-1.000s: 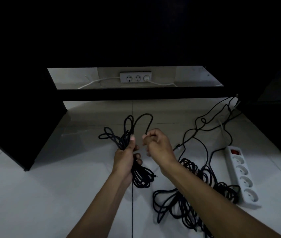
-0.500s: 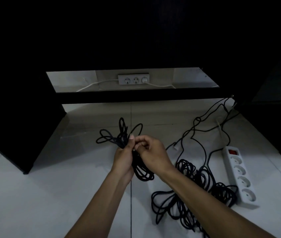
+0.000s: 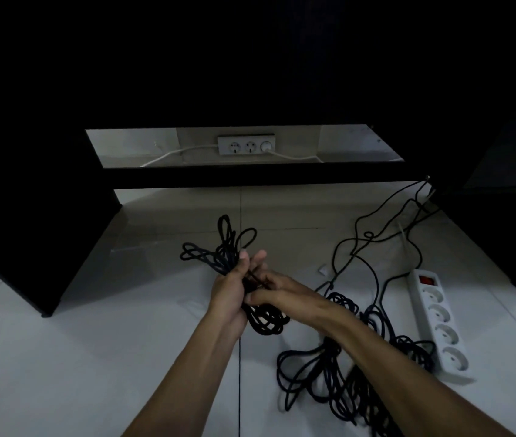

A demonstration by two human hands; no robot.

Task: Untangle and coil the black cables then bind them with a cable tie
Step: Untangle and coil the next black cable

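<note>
Cable bundle [image 3: 231,257] beside dark cabinet edge [image 3: 86,257]

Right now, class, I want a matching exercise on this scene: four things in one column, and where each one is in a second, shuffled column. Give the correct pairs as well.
Things:
1. cable bundle
2. tangled cable pile
3. power strip
4. wall socket

Places:
A. on the floor at the right, switch end farthest away
B. held in the left hand
C. on the floor under the right forearm
D. on the wall behind the dark furniture opening

Pairs: 1-B, 2-C, 3-A, 4-D
</note>
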